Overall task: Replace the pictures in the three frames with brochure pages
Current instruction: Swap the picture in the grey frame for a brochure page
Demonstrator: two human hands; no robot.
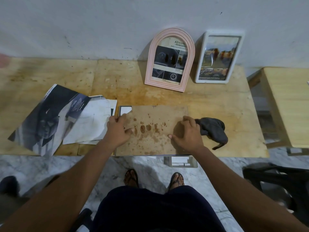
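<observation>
A third frame lies face down at the table's front edge, covered by its stained brown backing board [155, 141]; the board's far-left corner is torn, showing white paper and the grey frame edge [124, 110]. My left hand [117, 131] rests on the board's left side, fingers curled over that edge. My right hand [188, 133] presses flat on its right side. A pink arched frame [169, 59] and a white rectangular frame [219, 56] lean upright against the wall, each holding a brochure page. A dark car brochure [46, 119] lies open at left beside loose white pages [91, 121].
A crumpled grey cloth [213, 129] lies just right of my right hand. The wooden table [66, 76] is stained. A second wooden table [289, 101] stands at right. A black chair [280, 181] and a small white tray [180, 162] are on the marble floor.
</observation>
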